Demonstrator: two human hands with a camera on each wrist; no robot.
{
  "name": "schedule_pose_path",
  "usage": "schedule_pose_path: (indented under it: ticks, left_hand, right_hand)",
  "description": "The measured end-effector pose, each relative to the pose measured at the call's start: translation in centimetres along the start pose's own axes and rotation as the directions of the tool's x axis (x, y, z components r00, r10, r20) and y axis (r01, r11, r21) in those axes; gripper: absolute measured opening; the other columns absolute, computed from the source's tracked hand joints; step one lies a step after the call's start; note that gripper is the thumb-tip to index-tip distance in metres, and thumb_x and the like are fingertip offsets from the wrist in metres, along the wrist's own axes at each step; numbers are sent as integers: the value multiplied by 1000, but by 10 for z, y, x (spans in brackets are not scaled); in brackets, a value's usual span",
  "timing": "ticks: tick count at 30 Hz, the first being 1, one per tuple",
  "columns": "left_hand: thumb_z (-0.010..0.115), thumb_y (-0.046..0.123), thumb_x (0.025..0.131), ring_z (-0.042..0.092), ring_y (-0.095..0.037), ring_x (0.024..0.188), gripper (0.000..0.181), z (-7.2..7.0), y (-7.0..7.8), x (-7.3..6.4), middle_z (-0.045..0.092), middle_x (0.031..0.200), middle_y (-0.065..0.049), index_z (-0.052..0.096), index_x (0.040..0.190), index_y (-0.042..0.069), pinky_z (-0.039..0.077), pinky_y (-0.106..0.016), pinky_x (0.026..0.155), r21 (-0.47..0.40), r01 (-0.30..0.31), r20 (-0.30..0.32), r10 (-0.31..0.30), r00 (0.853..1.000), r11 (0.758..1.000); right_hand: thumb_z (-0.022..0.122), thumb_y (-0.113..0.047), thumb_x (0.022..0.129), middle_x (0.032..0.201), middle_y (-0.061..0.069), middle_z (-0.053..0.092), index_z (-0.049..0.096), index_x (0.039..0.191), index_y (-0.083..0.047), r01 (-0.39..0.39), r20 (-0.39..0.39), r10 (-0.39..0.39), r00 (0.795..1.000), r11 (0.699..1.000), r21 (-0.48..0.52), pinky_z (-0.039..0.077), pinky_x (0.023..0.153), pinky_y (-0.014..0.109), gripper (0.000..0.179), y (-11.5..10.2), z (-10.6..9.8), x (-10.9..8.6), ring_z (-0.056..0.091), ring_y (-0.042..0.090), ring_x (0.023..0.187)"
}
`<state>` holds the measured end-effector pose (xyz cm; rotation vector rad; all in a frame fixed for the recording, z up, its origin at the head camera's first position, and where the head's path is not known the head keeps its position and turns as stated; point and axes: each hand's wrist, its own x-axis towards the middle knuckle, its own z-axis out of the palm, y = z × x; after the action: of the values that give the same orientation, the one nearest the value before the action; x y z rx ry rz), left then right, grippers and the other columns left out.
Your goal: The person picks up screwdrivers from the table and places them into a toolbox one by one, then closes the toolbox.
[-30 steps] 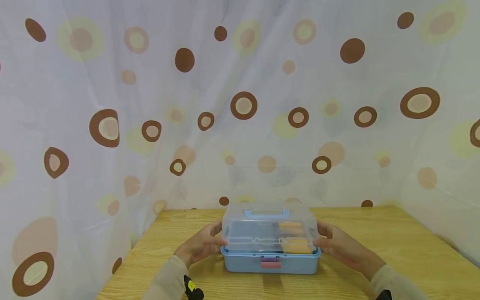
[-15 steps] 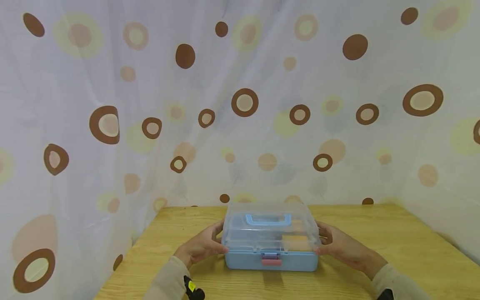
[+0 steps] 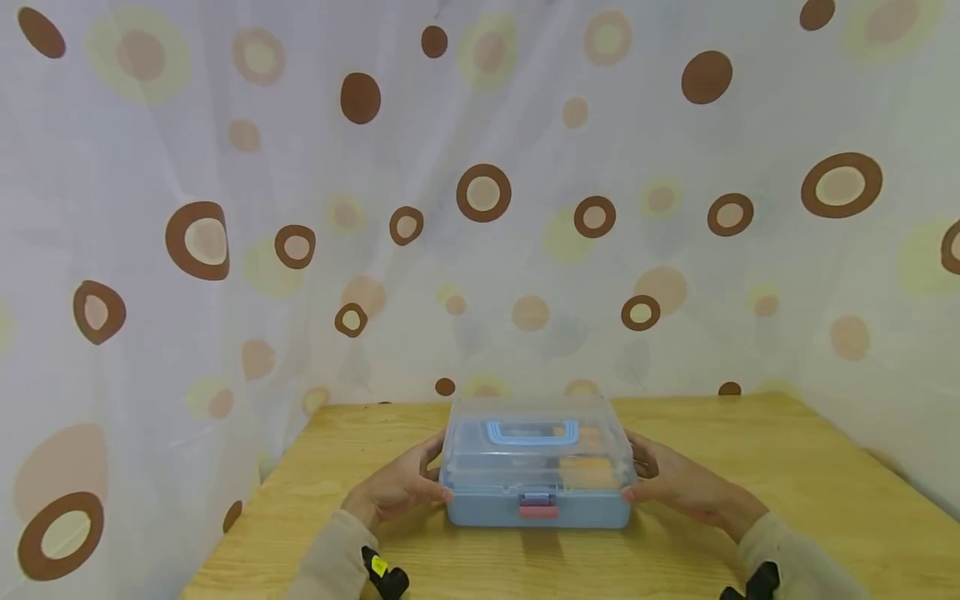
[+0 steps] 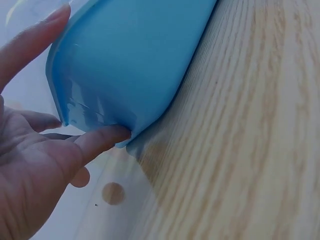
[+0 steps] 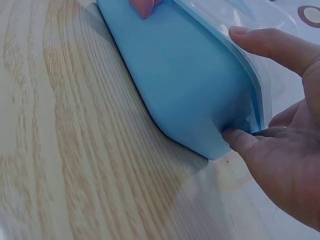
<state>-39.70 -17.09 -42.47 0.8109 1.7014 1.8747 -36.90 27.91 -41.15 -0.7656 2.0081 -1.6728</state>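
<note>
A light blue storage box [image 3: 487,512] with a clear lid [image 3: 510,467] stands on the wooden table, the lid down over the base. A blue handle [image 3: 532,440] lies on top, and a pink and purple latch [image 3: 538,510] juts from the front. Through the lid something orange [image 3: 587,471] shows at the right. My left hand [image 3: 401,482] grips the left end; its thumb [image 4: 42,35] presses at the lid's edge and a finger touches the base's side. At the right end my right hand [image 3: 678,487] grips likewise, thumb [image 5: 270,45] along the lid edge.
The wooden table [image 3: 420,567] runs out around the box, its back edge meeting a curtain [image 3: 675,125] patterned with brown and yellow dots. Black wrist straps [image 3: 384,573] sit at both sleeves.
The lid has come down from a raised front edge onto the base, both hands moving with it. The view has tilted slightly downward.
</note>
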Motion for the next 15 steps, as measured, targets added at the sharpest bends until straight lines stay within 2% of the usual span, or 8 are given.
schedule_pose_path:
  ticks: [6,10,15]
  left_hand:
    - [85,5,86,41,-37,142,119,0,1,2,1,172,-12,-1,167,14,46,-45,106,10,3,0,-3,1000,1000]
    - [85,4,86,40,-39,142,118,1,2,1,0,172,-12,0,167,14,47,-45,105,16,3,-6,-3,1000,1000]
    - [85,7,86,39,-41,143,117,1,5,-1,2,171,-15,1,167,11,48,-45,103,66,22,-33,-20,999,998]
  right_hand:
    - [65,-13,103,166,29,-13,-16,161,0,-8,-7,8,1000,1000,-25,36,114,52,101,-2,-2,1,-2,54,150]
    - [66,-15,103,167,30,-10,-11,162,1,-3,-20,2,1000,996,-84,36,113,57,99,-4,-2,-1,2,58,148]
    - [68,-19,102,167,29,-6,-5,163,1,-2,-39,-5,999,984,-178,35,111,63,98,-12,-1,-6,9,62,146]
